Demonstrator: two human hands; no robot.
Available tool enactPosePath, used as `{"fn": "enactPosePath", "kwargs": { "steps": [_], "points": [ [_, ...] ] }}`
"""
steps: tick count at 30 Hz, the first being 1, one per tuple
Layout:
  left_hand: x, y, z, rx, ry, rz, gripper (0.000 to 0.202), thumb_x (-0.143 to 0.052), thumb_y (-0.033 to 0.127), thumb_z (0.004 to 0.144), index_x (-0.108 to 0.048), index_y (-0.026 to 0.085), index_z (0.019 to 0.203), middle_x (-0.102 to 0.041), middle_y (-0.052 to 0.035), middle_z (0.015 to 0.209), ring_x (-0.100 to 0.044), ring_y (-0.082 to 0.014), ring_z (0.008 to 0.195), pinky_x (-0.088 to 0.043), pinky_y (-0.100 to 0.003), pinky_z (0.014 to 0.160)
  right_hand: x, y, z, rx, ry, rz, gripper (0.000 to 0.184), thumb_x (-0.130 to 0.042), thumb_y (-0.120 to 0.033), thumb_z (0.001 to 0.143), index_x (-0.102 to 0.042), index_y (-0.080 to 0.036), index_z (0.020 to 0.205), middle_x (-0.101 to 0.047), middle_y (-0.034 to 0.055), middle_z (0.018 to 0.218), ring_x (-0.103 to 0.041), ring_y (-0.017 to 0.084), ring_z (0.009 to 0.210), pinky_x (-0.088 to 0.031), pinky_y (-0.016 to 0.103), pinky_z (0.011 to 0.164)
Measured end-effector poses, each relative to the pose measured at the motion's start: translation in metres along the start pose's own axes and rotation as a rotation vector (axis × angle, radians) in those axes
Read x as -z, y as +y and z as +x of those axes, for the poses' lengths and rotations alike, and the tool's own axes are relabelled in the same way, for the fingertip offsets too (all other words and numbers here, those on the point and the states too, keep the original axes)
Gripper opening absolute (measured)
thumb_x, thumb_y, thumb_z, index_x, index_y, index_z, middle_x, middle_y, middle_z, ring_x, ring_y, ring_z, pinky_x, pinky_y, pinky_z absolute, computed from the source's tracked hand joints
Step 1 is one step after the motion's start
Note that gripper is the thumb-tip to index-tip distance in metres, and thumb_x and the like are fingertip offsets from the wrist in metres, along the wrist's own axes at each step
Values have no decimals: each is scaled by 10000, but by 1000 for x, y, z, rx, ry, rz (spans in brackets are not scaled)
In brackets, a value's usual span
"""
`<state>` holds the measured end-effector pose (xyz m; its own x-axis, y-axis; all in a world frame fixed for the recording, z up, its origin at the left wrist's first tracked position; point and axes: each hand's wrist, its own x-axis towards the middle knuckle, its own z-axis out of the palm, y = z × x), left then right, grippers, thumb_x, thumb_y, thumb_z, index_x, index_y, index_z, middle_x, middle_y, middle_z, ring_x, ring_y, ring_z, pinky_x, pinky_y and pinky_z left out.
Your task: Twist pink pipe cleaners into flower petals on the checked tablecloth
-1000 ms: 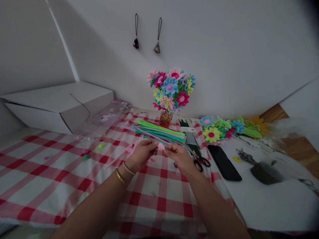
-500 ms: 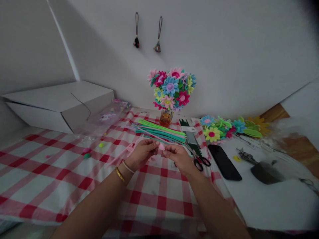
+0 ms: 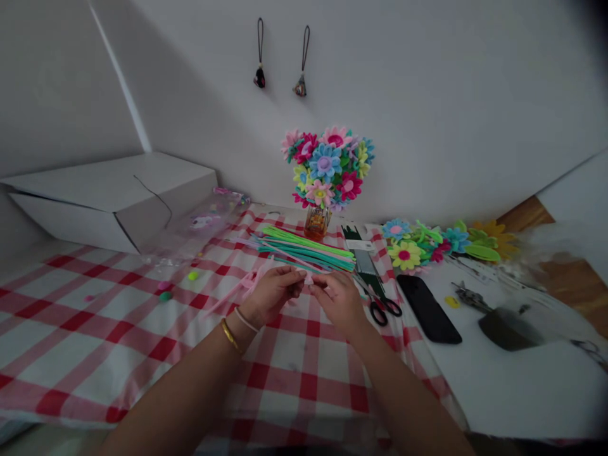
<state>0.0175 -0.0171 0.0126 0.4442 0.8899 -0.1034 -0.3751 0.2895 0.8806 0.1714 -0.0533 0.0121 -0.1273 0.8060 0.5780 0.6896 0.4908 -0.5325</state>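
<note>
My left hand (image 3: 273, 291) and my right hand (image 3: 338, 296) meet above the red-and-white checked cloth (image 3: 95, 316). Both are closed in a pinch on a pink pipe cleaner (image 3: 244, 286), whose loose end trails left and down from my left hand. A small pink bit shows between the fingertips. My left wrist wears a gold bangle and a thin band. Just beyond my hands lies a bundle of green, teal and pink pipe cleaners (image 3: 308, 248).
A vase of felt flowers (image 3: 327, 166) stands against the wall. Scissors (image 3: 382, 307), a black phone (image 3: 428, 309), loose felt flowers (image 3: 418, 244) and a dark object (image 3: 508, 328) lie at right. A white box (image 3: 109, 196), a clear bag (image 3: 209, 218) and small pompoms (image 3: 178, 285) lie at left.
My hands have drawn slightly closer together around the pink pipe cleaner and my right hand has turned a little. Nothing else on the table has moved.
</note>
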Motion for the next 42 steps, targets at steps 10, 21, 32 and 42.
{"fn": "enactPosePath", "kwargs": {
  "steps": [10, 21, 32, 42],
  "points": [
    [0, -2, 1, 23, -14, 7, 146, -643, 236, 648, -577, 113, 605, -519, 4, 518, -462, -72, 465, -297, -206, 439, -2, 0, -2, 203, 25, -321, 159, -455, -223, 821, -613, -207, 834, -664, 31, 768, -551, 168, 764, -300, 355, 824],
    [1, -5, 2, -2, 52, 15, 149, -639, 240, 638, -584, 114, 581, -509, 8, 510, -445, -67, 456, -301, -208, 442, -2, -2, -2, 193, 42, -337, 148, -485, -251, 812, -620, -211, 857, -667, 35, 793, -547, 176, 799, -278, 347, 810],
    [-3, -3, 2, -103, 96, 75, 168, -640, 229, 631, -564, 113, 537, -472, 24, 481, -418, -62, 462, -299, -210, 465, -4, -1, -3, 184, 48, -284, 140, -471, -239, 819, -607, -207, 820, -661, 29, 766, -547, 171, 764, -292, 345, 793],
    [-2, -2, 1, -84, 43, 278, 170, -647, 243, 620, -554, 126, 539, -477, 29, 462, -394, -65, 434, -284, -201, 421, -4, -5, -3, -145, -66, 64, 137, -515, -215, 717, -612, -195, 623, -596, 4, 598, -507, 136, 595, -353, 282, 634]
  ]
}}
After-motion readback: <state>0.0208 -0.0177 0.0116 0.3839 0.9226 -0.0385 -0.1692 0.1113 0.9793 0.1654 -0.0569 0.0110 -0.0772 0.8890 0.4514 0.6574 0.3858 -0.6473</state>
